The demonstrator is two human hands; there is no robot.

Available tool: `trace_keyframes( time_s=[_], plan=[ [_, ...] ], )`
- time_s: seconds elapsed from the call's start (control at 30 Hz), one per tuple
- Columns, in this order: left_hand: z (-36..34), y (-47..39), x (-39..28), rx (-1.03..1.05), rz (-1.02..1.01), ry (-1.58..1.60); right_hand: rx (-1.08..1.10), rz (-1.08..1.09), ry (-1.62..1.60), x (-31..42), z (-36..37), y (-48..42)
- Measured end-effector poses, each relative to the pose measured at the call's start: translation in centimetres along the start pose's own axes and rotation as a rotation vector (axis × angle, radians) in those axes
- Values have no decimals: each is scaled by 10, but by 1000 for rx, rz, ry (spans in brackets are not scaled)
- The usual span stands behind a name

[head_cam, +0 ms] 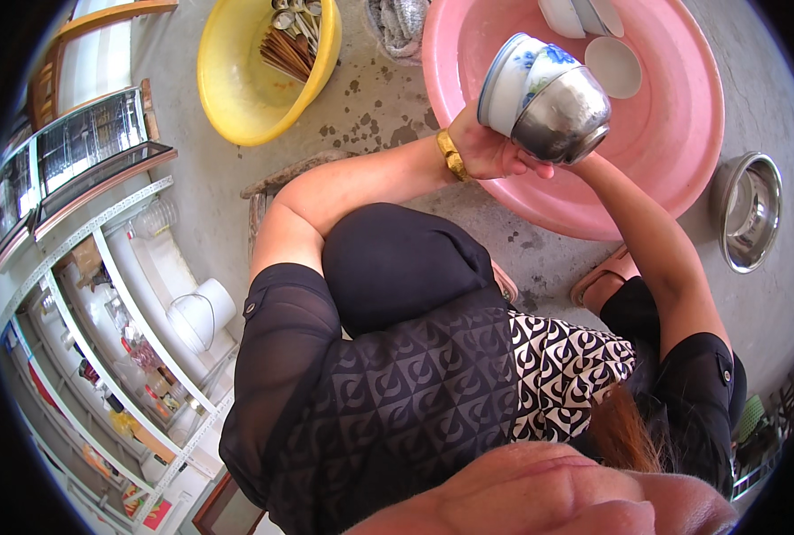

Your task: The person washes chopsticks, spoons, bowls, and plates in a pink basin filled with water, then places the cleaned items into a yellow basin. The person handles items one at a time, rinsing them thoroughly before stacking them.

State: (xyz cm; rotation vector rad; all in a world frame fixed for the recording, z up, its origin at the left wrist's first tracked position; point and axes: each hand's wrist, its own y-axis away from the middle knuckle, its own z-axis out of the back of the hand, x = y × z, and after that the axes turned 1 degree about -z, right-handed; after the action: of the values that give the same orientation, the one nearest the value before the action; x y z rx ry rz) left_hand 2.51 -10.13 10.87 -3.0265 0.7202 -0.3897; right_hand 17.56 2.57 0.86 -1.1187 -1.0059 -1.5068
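My left hand [484,144], with a gold-coloured watch or bracelet at the wrist, grips a tilted stack of bowls. The stack holds white bowls with blue floral decoration [510,80] and a stainless steel bowl [564,114] at its right end. Behind the steel bowl, my right hand [579,166] is almost wholly hidden; only its wrist side shows, so its grip cannot be told. Below the stack stands a large pink plastic basin [677,180]. Inside it lie a white bowl [613,67] and more white bowls [562,17] near the far side.
A yellow basin [236,87] at the far left holds wooden chopsticks [286,53] and metal spoons [283,19]. Grey cloth [400,27] sits between the basins. A steel basin [748,210] is at right. Shelving [142,304] and a white bucket [199,314] stand left.
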Motion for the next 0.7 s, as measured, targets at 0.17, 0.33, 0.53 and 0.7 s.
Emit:
trace_keyframes(
  time_s=[0.17,0.33,0.53,0.7],
  plan=[
    [-2,0,2,-15,3,19,-7,9,104,3,-1,0],
    [-5,3,3,-32,1,10,-15,30,260,6,-5,-3],
    [-8,4,4,-46,-3,11,-7,117,702,8,-8,-10],
    [-4,6,3,-5,-8,-11,-41,113,608,12,-8,-11]
  ],
)
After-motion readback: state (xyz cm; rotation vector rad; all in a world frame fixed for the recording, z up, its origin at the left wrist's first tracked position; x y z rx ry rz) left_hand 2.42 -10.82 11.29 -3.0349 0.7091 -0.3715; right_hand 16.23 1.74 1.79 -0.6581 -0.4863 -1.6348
